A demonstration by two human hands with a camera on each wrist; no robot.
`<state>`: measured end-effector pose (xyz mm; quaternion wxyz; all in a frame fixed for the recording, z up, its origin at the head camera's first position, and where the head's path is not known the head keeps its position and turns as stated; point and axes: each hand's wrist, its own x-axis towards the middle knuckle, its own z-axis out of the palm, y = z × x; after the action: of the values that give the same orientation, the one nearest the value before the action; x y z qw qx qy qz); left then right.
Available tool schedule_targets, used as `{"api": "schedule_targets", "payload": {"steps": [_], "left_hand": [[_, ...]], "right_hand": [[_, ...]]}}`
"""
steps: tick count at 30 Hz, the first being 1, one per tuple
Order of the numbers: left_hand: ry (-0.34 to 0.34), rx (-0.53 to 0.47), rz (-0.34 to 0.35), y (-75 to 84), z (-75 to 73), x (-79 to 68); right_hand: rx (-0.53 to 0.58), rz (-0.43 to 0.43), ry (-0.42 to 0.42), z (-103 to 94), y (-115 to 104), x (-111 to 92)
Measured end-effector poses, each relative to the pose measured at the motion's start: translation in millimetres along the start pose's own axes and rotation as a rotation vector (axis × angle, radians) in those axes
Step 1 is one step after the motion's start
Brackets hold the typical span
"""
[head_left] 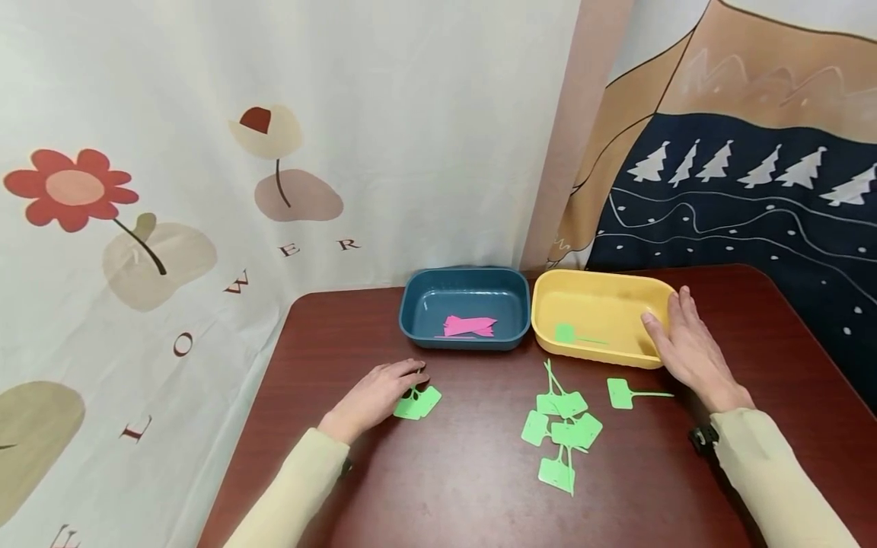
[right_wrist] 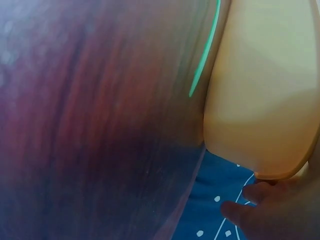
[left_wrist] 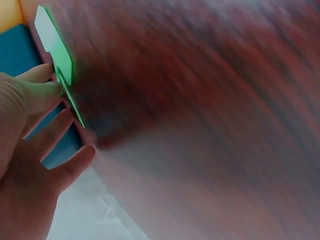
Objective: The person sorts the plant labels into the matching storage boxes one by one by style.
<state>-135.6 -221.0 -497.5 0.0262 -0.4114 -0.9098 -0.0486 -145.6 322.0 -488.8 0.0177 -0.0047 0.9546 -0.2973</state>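
My left hand (head_left: 375,392) pinches green T-shaped plant labels (head_left: 409,409) between thumb and forefinger, low over the table in front of the blue basin. In the left wrist view, a green plate (left_wrist: 54,45) and thin stem stand out past the fingertips. My right hand (head_left: 693,352) is at the right end of the yellow basin (head_left: 596,283), fingers straight along its outside and thumb over the rim. One green label (head_left: 565,333) lies inside that basin. Several more green labels (head_left: 575,432) lie in a loose pile before it, and a single one (head_left: 620,393) lies apart to the right.
The blue basin (head_left: 466,346) stands left of the yellow one and holds pink flat pieces (head_left: 469,326). Both sit near the back edge of the dark red table (head_left: 479,487). Printed curtains (head_left: 411,137) hang right behind the table.
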Motion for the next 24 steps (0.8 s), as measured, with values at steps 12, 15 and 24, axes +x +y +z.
{"api": "schedule_targets", "payload": {"steps": [12,15,24], "left_hand": [[0.08,0.033,0.108,-15.9,1.9,2.3],[0.076,0.04,0.115,-16.4,0.7,4.3],[0.079,0.064,0.167,-15.1,-1.2,9.9]], "right_hand": [[0.013,-0.004,0.011,0.1,0,0],[0.02,-0.003,0.008,-0.3,0,0],[0.03,0.007,0.002,-0.4,-1,-1]]}}
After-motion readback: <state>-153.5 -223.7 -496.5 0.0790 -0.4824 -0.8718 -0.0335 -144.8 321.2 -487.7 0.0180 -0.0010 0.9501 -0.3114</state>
